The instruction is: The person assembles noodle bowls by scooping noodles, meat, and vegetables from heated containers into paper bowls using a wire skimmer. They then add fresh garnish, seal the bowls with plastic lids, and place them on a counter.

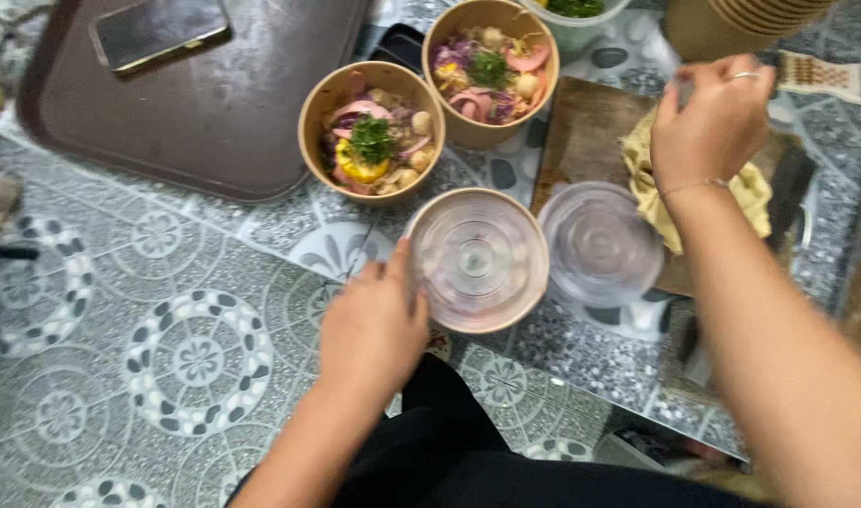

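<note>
My left hand (374, 325) grips the near-left rim of a brown paper bowl covered by a clear plastic lid (478, 259). A second clear lid (600, 243) lies just to its right on the counter. My right hand (713, 118) is raised farther back, fingers pinched on a small object over a yellow cloth (652, 183) on a wooden board (586, 132); what it pinches is blurred. Two open paper bowls of salad stand behind, one (371, 132) at centre and one (492, 66) behind it to the right.
A dark brown tray (214, 103) with a phone (158, 30) on it lies at the back left. A stack of paper bowls (732, 23) stands at the back right. The patterned counter edge (581, 376) runs close to my body.
</note>
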